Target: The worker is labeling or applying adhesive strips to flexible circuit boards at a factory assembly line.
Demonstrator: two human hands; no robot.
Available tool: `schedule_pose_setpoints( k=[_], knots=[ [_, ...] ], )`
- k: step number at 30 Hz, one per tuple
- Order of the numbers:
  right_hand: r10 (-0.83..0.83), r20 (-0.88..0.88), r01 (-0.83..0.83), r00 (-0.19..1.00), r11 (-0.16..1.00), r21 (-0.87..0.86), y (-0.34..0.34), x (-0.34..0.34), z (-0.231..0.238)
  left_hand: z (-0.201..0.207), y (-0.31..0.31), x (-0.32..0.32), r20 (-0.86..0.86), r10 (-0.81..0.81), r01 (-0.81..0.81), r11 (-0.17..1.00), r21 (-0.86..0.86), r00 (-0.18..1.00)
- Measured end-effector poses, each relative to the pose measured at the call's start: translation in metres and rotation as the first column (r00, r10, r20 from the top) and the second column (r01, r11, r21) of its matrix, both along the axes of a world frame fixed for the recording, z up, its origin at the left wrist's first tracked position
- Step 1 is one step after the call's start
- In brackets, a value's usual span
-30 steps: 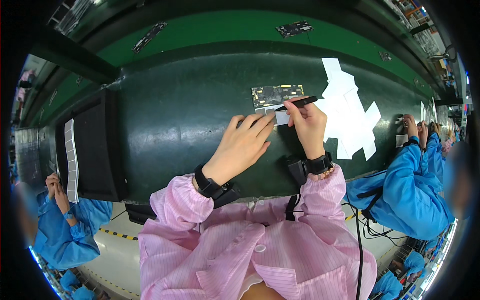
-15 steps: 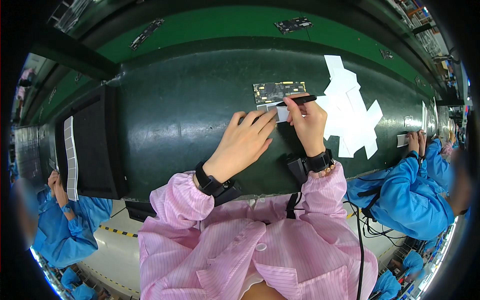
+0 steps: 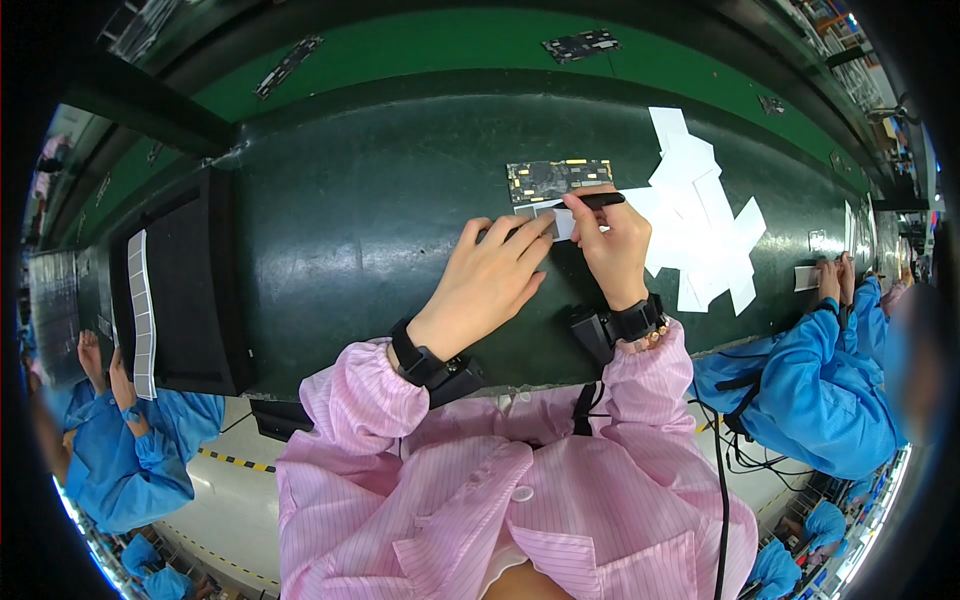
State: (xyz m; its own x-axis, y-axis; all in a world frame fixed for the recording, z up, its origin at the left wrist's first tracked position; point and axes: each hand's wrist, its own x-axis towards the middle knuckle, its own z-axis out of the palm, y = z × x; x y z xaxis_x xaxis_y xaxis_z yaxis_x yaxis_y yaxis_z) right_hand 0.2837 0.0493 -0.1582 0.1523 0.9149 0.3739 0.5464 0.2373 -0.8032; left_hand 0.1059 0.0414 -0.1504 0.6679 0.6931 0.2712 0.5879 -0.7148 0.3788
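My right hand [image 3: 614, 250] grips a slim black pen [image 3: 603, 200] between thumb and fingers, its tip over a small white strip with grey panels [image 3: 563, 228]. The strip lies on the dark green bench [image 3: 370, 220]. My left hand [image 3: 482, 278] lies palm down with fingers stretched out, fingertips resting on the strip's left part and hiding some of it. Just beyond the strip sits a dark circuit board [image 3: 558, 180] with gold-coloured patches. Right of my right hand, a loose pile of white paper pieces [image 3: 705, 225] spreads over the bench.
A black tray [image 3: 195, 290] stands at left, with a strip of grey panels [image 3: 141, 310] on it. Circuit boards [image 3: 582, 46] lie on the green surface [image 3: 440, 40] beyond the bench. Co-workers in blue sit on both sides; one's hands [image 3: 832, 278] are at the right.
My right hand and the pen have shifted slightly left over the strip. My left hand stays put. The left co-worker's hands have moved apart.
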Motion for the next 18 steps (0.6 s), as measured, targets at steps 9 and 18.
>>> schedule_pose_setpoints(
  k=[9,18],
  knots=[
    [-0.023,-0.056,0.023,0.998,1.000,-0.003,-0.003,-0.002,0.001,0.000,0.000,-0.001,-0.012,0.007,-0.007,0.999,0.036,1.000],
    [-0.050,-0.216,0.040,0.975,0.998,-0.050,0.007,-0.005,0.016,-0.002,-0.001,-0.003,0.046,0.007,-0.009,0.999,0.032,0.999]
  ],
)
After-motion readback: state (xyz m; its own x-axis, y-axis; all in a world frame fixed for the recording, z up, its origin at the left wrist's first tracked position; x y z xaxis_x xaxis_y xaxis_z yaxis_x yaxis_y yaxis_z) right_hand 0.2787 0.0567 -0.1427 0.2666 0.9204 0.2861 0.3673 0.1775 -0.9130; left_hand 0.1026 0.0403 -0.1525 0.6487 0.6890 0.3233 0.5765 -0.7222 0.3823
